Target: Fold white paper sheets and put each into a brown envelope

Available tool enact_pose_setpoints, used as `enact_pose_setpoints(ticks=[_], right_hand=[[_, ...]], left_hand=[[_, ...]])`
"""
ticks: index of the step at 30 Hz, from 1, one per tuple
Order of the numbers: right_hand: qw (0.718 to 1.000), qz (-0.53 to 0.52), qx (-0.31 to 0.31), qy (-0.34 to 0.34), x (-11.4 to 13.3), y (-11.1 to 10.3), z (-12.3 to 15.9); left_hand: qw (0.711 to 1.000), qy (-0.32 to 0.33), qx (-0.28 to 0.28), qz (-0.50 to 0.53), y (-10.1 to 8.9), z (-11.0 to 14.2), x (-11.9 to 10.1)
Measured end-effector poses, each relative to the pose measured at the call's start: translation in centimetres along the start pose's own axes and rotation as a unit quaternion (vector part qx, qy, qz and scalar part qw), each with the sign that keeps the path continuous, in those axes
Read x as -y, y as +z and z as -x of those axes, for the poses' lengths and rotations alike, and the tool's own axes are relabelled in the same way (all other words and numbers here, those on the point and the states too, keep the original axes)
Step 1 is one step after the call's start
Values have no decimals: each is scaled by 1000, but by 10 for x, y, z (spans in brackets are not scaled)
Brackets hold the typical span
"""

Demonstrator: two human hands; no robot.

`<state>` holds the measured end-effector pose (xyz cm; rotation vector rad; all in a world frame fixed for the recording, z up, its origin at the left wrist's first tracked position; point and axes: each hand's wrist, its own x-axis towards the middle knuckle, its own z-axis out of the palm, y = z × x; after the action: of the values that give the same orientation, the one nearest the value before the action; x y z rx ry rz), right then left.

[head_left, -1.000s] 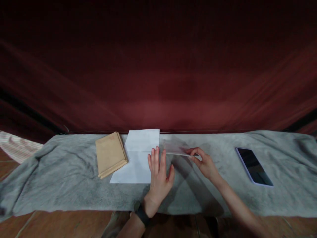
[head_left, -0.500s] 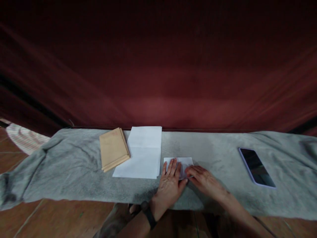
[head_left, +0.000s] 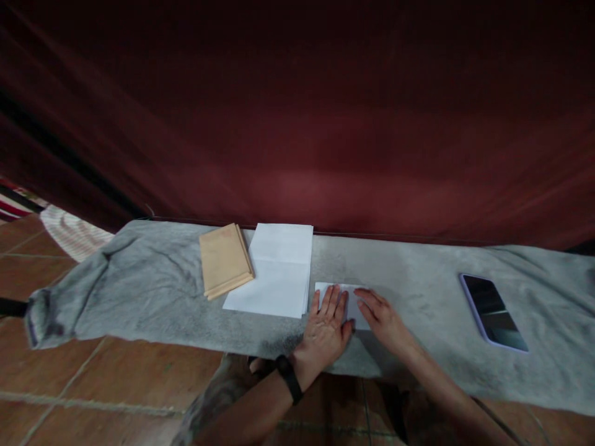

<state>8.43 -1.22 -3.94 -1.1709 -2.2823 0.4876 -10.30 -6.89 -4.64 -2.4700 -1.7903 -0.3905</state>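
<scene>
A small folded sheet of white paper [head_left: 351, 303] lies on the grey cloth, partly covered by both hands. My left hand [head_left: 325, 328] rests flat over its left part, fingers spread and pointing away from me, with a dark band on the wrist. On the paper's right part sits my right hand [head_left: 381, 319], its fingers stretched out and touching the far right edge. Left of the hands is a stack of larger white sheets [head_left: 279, 285] with a crease across the middle.
Brown envelopes [head_left: 225, 257] overlap the left side of the white sheets. A phone [head_left: 495, 313] in a lilac case lies at the right. The grey cloth [head_left: 153, 279] covers a long narrow surface, with a dark red fabric wall [head_left: 297, 186] behind and a tiled floor [head_left: 130, 378] below.
My right hand has moved from the near right edge of the folded paper to its far right edge, fingers straightened. My left hand stays flat on it. The camera view has shifted slightly.
</scene>
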Motion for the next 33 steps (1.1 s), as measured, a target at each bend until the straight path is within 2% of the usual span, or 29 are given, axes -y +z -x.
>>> enact_pose_setpoints(ticks=[2,4,8,16,25,33], right_hand=[[999,34,-19,-8,0,16,1],[996,87,-3,-30,2,29,3],[980,193,2,-41,7,42,9],[965,249,-6,-75,0,39,13],[964,263,2,-49,-8,36,18],[963,265,-19,-54,-14,31,22]], left_hand=[[1000,9,15,-5,-2,-2,-1],[999,19,28,-12,-4,-3,-1],[999,25,39,-25,-5,-4,0],[998,28,49,-31,0,-3,-1],[999,16,41,-16,-3,-4,-3],[1000,11,22,7,0,-2,2]])
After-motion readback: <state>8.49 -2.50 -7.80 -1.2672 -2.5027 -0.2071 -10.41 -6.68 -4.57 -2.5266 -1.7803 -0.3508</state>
